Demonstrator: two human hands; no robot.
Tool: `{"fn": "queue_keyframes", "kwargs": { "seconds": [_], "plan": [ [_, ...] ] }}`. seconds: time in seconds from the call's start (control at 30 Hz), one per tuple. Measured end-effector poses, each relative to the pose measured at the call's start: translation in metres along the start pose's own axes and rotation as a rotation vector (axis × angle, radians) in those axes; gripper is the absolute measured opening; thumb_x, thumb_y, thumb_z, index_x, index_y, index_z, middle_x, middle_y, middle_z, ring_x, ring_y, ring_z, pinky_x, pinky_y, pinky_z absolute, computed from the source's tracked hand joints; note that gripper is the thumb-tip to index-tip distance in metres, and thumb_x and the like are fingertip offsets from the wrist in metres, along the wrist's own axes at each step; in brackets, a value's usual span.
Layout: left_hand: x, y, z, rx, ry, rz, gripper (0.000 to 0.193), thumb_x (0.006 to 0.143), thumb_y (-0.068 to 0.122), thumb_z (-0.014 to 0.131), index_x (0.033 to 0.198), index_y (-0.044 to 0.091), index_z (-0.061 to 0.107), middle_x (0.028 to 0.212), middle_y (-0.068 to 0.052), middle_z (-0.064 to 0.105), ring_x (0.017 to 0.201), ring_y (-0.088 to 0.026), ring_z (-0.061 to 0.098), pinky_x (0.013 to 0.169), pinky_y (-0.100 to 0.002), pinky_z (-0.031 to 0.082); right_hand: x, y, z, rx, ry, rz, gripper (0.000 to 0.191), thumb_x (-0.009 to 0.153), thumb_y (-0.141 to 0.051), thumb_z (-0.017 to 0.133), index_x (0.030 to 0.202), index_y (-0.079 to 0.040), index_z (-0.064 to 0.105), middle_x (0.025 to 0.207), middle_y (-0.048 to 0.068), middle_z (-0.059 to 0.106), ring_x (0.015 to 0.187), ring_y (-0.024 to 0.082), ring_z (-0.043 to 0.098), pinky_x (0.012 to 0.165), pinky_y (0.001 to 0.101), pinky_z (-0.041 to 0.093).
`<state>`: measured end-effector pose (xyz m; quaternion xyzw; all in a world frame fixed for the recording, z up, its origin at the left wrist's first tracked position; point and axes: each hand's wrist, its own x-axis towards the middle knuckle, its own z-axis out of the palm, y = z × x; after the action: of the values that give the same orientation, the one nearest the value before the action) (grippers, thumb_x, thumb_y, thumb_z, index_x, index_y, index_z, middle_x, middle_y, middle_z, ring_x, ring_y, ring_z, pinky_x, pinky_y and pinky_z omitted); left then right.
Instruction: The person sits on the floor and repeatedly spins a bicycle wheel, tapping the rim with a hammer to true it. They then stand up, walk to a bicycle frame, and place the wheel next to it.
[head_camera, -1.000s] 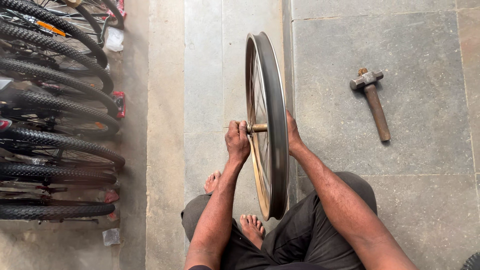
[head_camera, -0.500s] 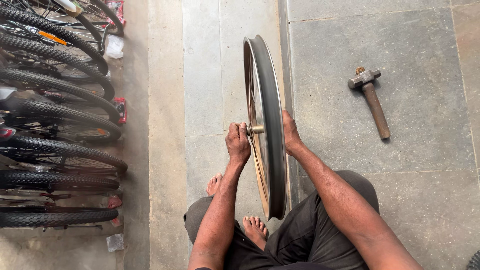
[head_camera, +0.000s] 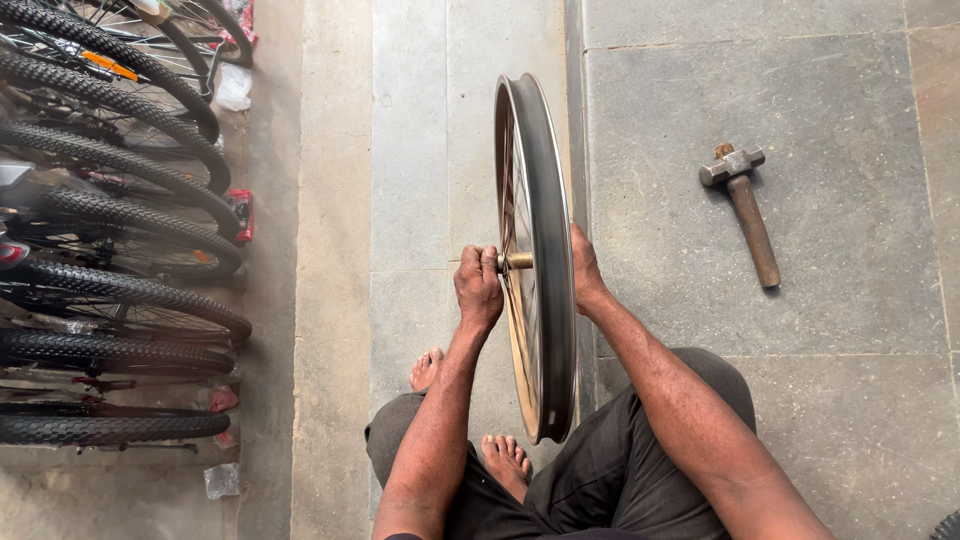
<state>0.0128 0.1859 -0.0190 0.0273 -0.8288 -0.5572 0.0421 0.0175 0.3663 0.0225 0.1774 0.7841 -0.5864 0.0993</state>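
Note:
A bare bicycle wheel rim (head_camera: 545, 200) with spokes stands upright on edge in front of me, seen from above. My left hand (head_camera: 478, 287) is closed around the left end of the wheel's axle (head_camera: 517, 262). On the far side of the rim, my right hand (head_camera: 585, 272) holds the other end of the axle, its fingers mostly hidden by the rim. I sit on the stone floor in dark trousers, and my bare feet (head_camera: 505, 462) rest beside the bottom of the wheel.
A hammer (head_camera: 745, 208) with a wooden handle lies on the stone slab to the right. A row of parked bicycles with knobby tyres (head_camera: 120, 240) lines the left side. A small plastic scrap (head_camera: 222, 480) lies near the bottom left.
Both hands keep hold of the axle and the wheel stays upright. The view has shifted slightly; the spokes look blurred as if the wheel turns.

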Motion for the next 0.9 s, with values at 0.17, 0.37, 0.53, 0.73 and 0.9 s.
{"fn": "queue_keyframes", "kwargs": {
  "seconds": [0.17,0.37,0.53,0.73,0.9],
  "plan": [
    [0.0,-0.002,0.002,0.004,0.008,0.032,0.032,0.11,0.027,0.05,0.086,0.007,0.052,0.061,-0.005,0.053,0.052,-0.012,0.047,0.047,-0.035,0.041,-0.001,-0.005,-0.001,0.01,0.002,0.008,0.017,0.103,-0.016,0.044,0.115,-0.008,0.052,0.092,0.005,0.051,0.082,0.012,0.059,0.071,0.0302,0.059],
    [0.0,-0.004,0.003,-0.003,-0.001,0.015,0.031,0.11,0.027,0.049,0.086,0.008,0.052,0.062,-0.002,0.053,0.051,-0.011,0.047,0.046,-0.034,0.041,-0.004,-0.005,-0.001,-0.058,-0.012,-0.1,0.015,0.103,-0.013,0.046,0.114,-0.004,0.051,0.093,0.006,0.052,0.085,0.012,0.06,0.073,0.0318,0.061],
    [0.0,-0.006,0.004,0.008,0.001,0.009,0.031,0.11,0.027,0.05,0.086,0.008,0.052,0.06,-0.003,0.051,0.051,-0.011,0.046,0.046,-0.035,0.039,-0.001,-0.001,-0.002,-0.079,-0.008,-0.022,0.013,0.105,-0.013,0.046,0.112,-0.004,0.051,0.093,0.006,0.053,0.084,0.012,0.059,0.071,0.0315,0.059],
    [0.0,-0.009,0.004,0.004,0.004,0.017,0.032,0.11,0.027,0.05,0.085,0.008,0.052,0.06,-0.003,0.052,0.051,-0.011,0.047,0.046,-0.034,0.04,0.004,0.009,0.001,0.076,0.009,0.036,0.019,0.107,-0.02,0.037,0.106,-0.004,0.049,0.09,0.005,0.049,0.078,0.01,0.055,0.063,0.032,0.056],
    [0.001,-0.009,0.003,-0.012,-0.012,0.005,0.031,0.109,0.028,0.05,0.086,0.007,0.053,0.063,-0.004,0.055,0.052,-0.013,0.049,0.047,-0.036,0.041,0.005,0.009,0.002,0.221,0.011,0.03,0.026,0.107,-0.025,0.03,0.1,-0.009,0.049,0.087,0.003,0.048,0.074,0.008,0.053,0.057,0.0259,0.054]
  ]
}}
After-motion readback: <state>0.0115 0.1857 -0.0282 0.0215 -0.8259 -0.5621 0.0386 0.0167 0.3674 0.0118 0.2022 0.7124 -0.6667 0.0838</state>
